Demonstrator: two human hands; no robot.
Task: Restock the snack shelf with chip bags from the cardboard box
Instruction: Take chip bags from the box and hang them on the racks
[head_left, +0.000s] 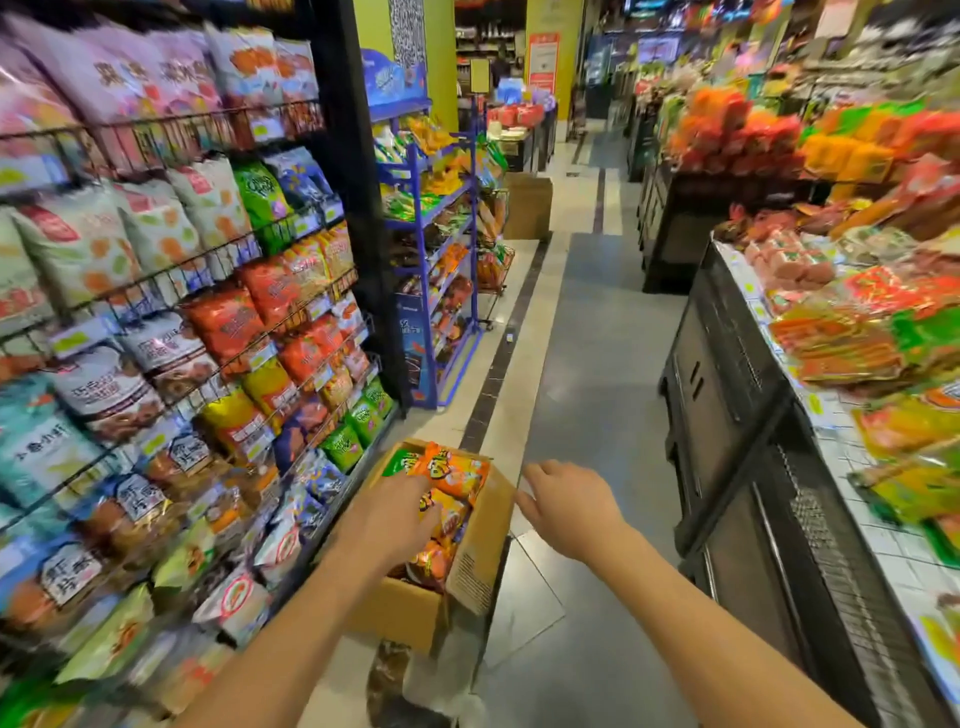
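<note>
Left hand (395, 514) is reaching onto chip bags (452, 473), grasp indiscernible; right hand (566, 499) is hovering, fingers released; the unsteadied cardboard box (415, 613) risks tipping.

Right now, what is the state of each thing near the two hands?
cardboard box: open at the top, holds bags.
chip bags: lying in the box, top one orange.
snack shelf: full of bags.
left hand: open, fingers on the bags.
right hand: open, holds nothing.

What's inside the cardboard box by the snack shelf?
Orange chip bags, plus a green bag at the far end. The left hand covers the middle ones; lower layers are hidden.
</note>
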